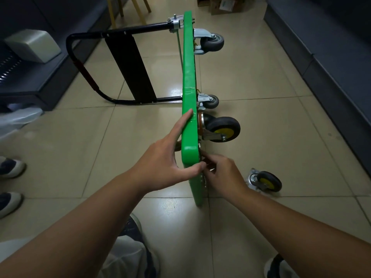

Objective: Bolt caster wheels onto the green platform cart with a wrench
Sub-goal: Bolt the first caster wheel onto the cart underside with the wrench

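Note:
The green platform cart (188, 77) stands on its long edge on the tiled floor, underside facing right. My left hand (166, 157) holds its near upper corner, index finger straight along the top edge and thumb across the near end. My right hand (222, 173) is at the underside of that corner, fingertips pinching a small fastener (203, 157) against the mounting holes; it is blurred and mostly hidden. A yellow-hubbed caster (222, 129) is mounted just beyond. A loose matching caster (265, 181) lies on the floor to the right. No wrench is in view.
Two grey casters (211, 42) (210, 101) sit on the cart's far end. Its black handle (112, 67) juts out to the left over the floor. Dark low platforms line both sides. Another person's shoes (10, 167) are at the left edge; my own knees are below.

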